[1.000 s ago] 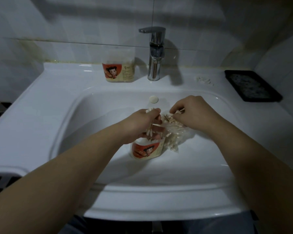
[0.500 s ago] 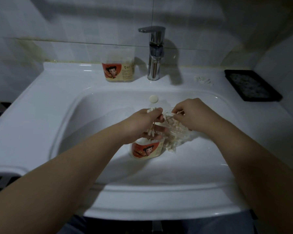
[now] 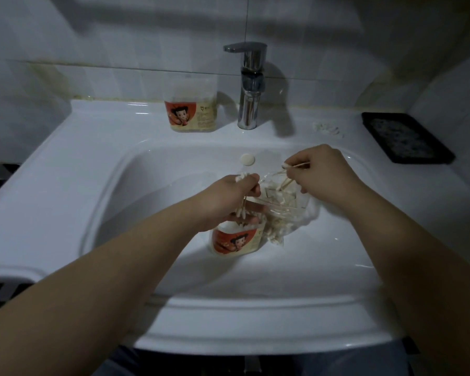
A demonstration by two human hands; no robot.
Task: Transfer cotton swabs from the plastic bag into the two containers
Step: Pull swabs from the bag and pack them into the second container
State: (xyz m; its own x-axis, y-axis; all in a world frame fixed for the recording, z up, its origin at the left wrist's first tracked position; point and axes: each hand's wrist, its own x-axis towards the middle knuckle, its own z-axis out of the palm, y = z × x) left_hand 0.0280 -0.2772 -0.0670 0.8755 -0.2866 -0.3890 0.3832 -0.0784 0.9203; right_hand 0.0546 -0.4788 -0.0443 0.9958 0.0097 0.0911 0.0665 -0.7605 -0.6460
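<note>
A clear plastic bag [image 3: 282,204] of cotton swabs [image 3: 276,229] sits in the middle of a white sink [image 3: 120,213], where the right hand [image 3: 323,169] pinches a few swabs at the bag's open top. Just left of it, the left hand [image 3: 228,202] grips a bunch of swabs above the near container [image 3: 235,240]. The far container [image 3: 192,109] stands on the rim left of the faucet [image 3: 250,88], a black tray [image 3: 406,137] at far right.

Glossy sink [image 3: 65,185], shiny metal faucet [image 3: 248,104] (mirror-bright), bag [image 3: 285,204] seemingly clear plastic.
</note>
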